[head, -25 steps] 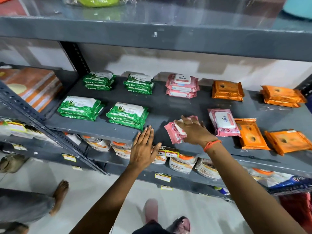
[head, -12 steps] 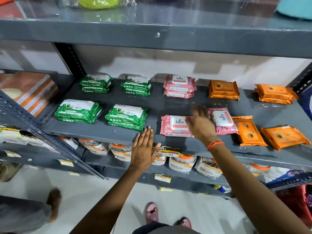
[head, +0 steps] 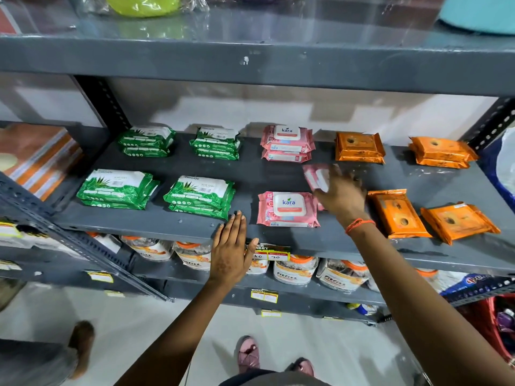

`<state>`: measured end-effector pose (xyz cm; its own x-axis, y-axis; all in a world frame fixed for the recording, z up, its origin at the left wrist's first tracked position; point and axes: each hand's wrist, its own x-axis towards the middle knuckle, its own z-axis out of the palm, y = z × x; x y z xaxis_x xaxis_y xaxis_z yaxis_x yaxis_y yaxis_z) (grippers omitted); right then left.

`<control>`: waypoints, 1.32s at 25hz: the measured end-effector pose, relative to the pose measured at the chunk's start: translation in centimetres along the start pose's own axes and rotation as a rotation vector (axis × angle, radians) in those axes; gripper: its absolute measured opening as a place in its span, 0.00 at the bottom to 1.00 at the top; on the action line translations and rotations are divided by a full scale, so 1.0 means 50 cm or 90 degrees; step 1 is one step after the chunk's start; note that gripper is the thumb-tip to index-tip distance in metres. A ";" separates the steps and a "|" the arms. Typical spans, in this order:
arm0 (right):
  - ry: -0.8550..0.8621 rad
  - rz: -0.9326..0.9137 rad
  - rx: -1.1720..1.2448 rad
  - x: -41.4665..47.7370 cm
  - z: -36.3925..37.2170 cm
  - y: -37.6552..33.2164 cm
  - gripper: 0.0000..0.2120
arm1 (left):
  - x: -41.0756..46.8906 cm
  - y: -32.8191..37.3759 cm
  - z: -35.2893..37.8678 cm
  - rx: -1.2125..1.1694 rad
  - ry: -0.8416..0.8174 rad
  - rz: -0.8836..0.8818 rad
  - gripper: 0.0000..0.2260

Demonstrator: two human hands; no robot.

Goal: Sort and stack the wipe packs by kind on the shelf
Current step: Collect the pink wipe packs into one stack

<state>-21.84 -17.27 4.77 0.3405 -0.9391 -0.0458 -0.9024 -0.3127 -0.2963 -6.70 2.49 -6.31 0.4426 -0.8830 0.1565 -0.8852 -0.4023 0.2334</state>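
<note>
Pink wipe pack (head: 316,178), blurred, tilted

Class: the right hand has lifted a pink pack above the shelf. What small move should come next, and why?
Probably lower the pink pack in the right hand onto the front pink pack lying flat just left of it: same kind, and the rear pink stack already holds two or more.

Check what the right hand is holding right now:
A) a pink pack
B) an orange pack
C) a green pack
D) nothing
A: the right hand lifts a blurred pink pack above the shelf, between the back pink stack and the single pink pack at the front.
</note>
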 end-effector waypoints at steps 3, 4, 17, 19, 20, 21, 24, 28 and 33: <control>-0.018 -0.088 -0.001 -0.046 0.017 -0.065 0.29 | 0.000 -0.002 0.003 -0.001 0.004 0.003 0.32; -0.016 -0.101 -0.017 -0.058 0.026 -0.079 0.30 | 0.002 -0.002 0.002 -0.001 0.005 0.004 0.32; -0.017 -0.033 -0.005 -0.013 -0.004 -0.067 0.29 | 0.063 0.160 -0.053 -0.323 0.141 -0.081 0.23; -0.077 -0.013 0.036 -0.008 0.004 -0.041 0.31 | 0.089 0.160 -0.054 -0.354 0.123 -0.124 0.22; -0.098 -0.022 0.095 -0.006 0.013 -0.029 0.29 | 0.100 0.156 -0.055 -0.354 0.119 -0.130 0.22; -0.102 -0.038 0.174 -0.005 0.020 -0.021 0.25 | 0.111 0.151 -0.057 -0.356 0.114 -0.134 0.22; -0.051 -0.034 0.390 -0.017 0.044 -0.017 0.17 | 0.141 0.140 -0.069 -0.422 0.082 -0.160 0.22; 0.038 -0.053 0.281 -0.046 0.077 -0.029 0.17 | 0.180 0.129 -0.084 -0.515 0.062 -0.209 0.20; -0.022 0.001 0.365 -0.053 0.085 -0.031 0.19 | 0.190 0.127 -0.077 -0.542 0.048 -0.239 0.18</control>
<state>-20.20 -13.69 1.29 0.3562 -0.9314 -0.0753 -0.6184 -0.1745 -0.7663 -7.57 -7.54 0.38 0.7134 -0.7006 -0.0163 -0.2928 -0.3191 0.9014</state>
